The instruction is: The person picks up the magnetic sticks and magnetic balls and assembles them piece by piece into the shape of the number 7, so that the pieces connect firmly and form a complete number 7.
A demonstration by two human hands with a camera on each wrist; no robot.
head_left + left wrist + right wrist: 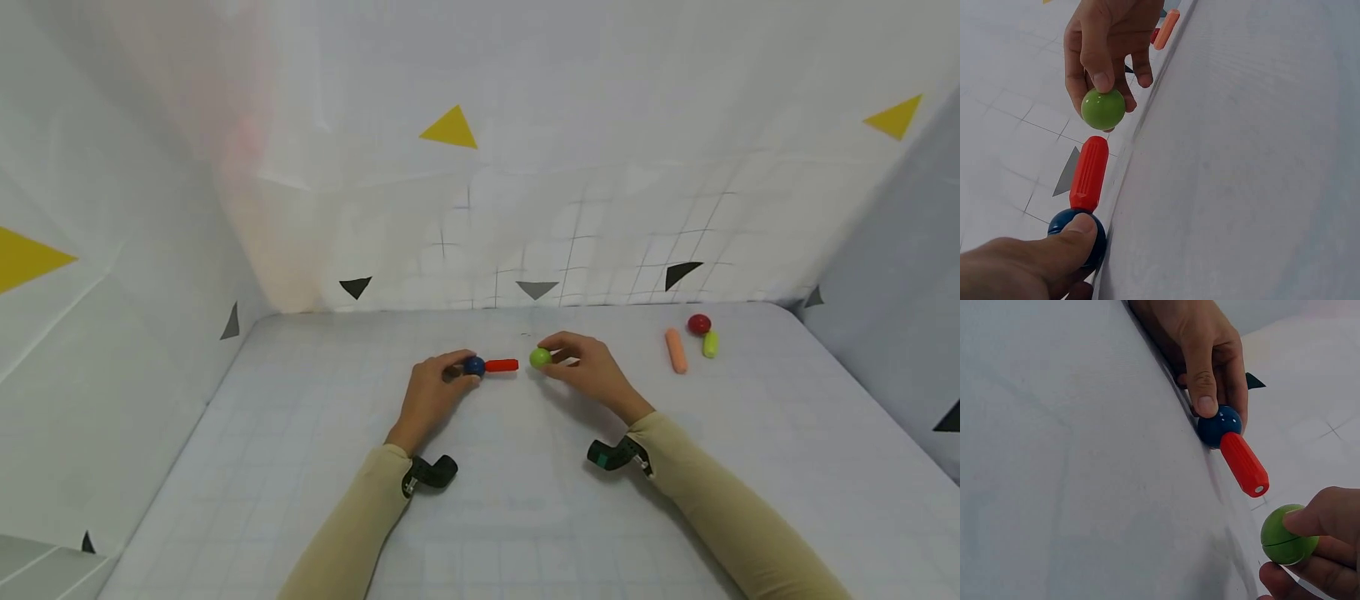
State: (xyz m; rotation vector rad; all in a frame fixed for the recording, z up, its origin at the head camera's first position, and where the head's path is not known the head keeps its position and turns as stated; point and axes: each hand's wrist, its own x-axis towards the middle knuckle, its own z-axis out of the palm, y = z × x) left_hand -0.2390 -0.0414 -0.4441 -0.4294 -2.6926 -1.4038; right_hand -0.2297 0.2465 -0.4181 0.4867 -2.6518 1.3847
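Note:
My left hand (435,390) pinches a dark blue ball (474,366) between thumb and fingers. From the ball a red ridged rod (502,365) sticks out toward the right, joined to it end-on. In the right wrist view the rod's free end shows a small pale dot. My right hand (592,372) holds a green ball (540,358) by thumb and fingertips, a short gap away from that free end. A thin seam line runs round the green ball (1289,534) in the right wrist view.
Toward the back right of the white table (480,517) lie an orange rod (676,350), a dark red ball (699,324) and a short yellow-green rod (710,344). White sheeting with yellow and dark triangles rises behind and at both sides.

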